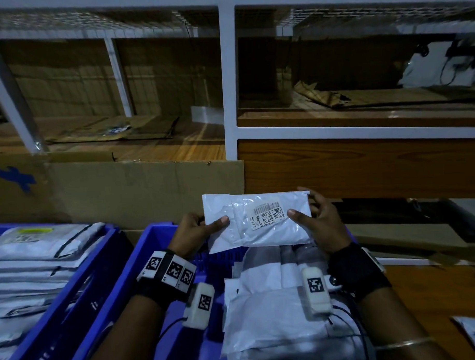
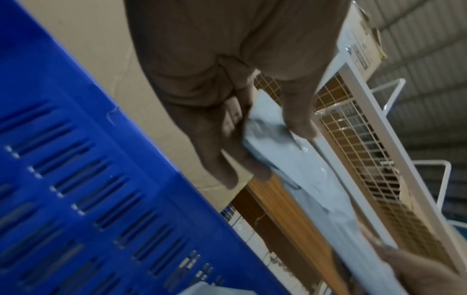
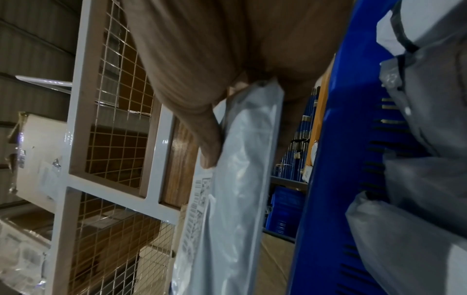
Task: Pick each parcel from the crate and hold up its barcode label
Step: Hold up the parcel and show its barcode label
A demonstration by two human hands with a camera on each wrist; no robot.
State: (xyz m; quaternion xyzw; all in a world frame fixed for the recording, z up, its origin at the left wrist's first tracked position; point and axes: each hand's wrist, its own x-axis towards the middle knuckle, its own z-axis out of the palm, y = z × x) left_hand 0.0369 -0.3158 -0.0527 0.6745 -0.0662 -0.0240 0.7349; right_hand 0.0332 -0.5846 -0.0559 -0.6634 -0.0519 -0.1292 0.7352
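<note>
White parcel (image 1: 259, 227) held above blue crate (image 1: 142, 253), long axis left-right, barcode label (image 1: 267, 216) facing the head camera, left hand (image 1: 195, 232) and right hand (image 1: 317, 225) pinching its ends, label edge-on in right wrist view

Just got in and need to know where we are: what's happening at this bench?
A person is holding one white parcel up over the blue crate, the left hand pinching its left edge and the right hand its right edge. Its barcode label faces the head camera, uncovered. More white parcels still lie in that crate, and another crate on the left holds a stack of parcels.
</note>
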